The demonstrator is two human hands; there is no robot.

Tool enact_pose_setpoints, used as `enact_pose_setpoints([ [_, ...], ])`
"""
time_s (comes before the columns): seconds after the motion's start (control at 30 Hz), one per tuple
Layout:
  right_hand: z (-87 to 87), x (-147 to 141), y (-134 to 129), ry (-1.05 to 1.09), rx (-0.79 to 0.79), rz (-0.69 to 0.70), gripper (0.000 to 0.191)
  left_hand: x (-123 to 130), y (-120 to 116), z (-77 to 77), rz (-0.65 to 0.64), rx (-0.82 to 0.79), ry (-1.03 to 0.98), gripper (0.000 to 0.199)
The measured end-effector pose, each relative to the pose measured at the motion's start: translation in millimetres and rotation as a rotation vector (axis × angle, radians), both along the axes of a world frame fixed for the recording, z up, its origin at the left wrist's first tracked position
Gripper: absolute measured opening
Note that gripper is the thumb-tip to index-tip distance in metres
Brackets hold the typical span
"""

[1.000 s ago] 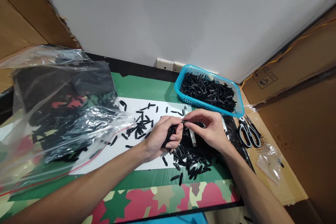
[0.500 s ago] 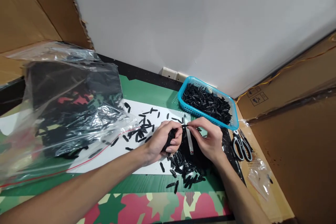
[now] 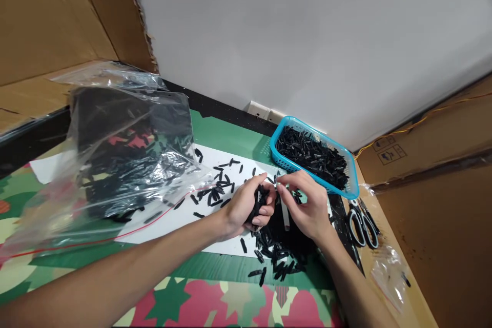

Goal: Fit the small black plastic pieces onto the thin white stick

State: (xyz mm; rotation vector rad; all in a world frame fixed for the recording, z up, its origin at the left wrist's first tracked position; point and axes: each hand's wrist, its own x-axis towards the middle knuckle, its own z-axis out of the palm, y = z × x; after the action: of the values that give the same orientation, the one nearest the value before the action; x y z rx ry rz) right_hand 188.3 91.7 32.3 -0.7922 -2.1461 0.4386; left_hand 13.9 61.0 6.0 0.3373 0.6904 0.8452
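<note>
My left hand [image 3: 246,207] is curled around a bunch of small black pieces [image 3: 260,200], its thumb lifted off them. Close beside it on the right, my right hand [image 3: 305,205] has thumb and forefinger nearly together; anything between the tips is too small to make out. Loose black strips [image 3: 215,195] are scattered over the white sheet [image 3: 154,233], and a denser pile [image 3: 282,259] sits below my hands. Behind them stands a blue basket [image 3: 274,151] full of similar pieces. A white strip [image 3: 285,215] shows between my hands.
A large clear bag [image 3: 134,154] with a red seal line covers the left side. Scissors [image 3: 363,228] and a small plastic bag [image 3: 390,277] rest at the right. Cardboard [image 3: 442,225] stands at the right, a wall [image 3: 288,36] behind, with sockets [image 3: 259,110] low on it.
The view has shifted, so everything sits further right. My left thumb has lifted, uncovering the black pieces. The dark piece between my two hands no longer shows there.
</note>
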Motion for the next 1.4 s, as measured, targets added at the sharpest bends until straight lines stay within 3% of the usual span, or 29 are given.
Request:
enact_pose_setpoints([
  [0.17,0.2,-4,-8,0.076,-0.244,0.091,0.007,5,-2,-5.0,0.004,0.046,-0.003,0.051],
  [0.4,0.4,-4,-10,0.121,-0.384,0.078,0.002,13,-3,-0.3,0.04,0.145,0.083,0.056],
  [0.67,-4.3,-5,-11,0.188,-0.422,0.022,0.016,10,-3,1.0,0.054,0.147,0.082,0.056],
  [0.97,-15.3,-5,1,0.407,-0.699,-0.012,0.026,4,-2,8.3,0.006,0.163,0.145,0.038],
  [1.4,-16.4,-4,2,0.356,-0.734,-0.053,0.035,8,-3,9.7,0.061,0.217,0.18,0.034],
])
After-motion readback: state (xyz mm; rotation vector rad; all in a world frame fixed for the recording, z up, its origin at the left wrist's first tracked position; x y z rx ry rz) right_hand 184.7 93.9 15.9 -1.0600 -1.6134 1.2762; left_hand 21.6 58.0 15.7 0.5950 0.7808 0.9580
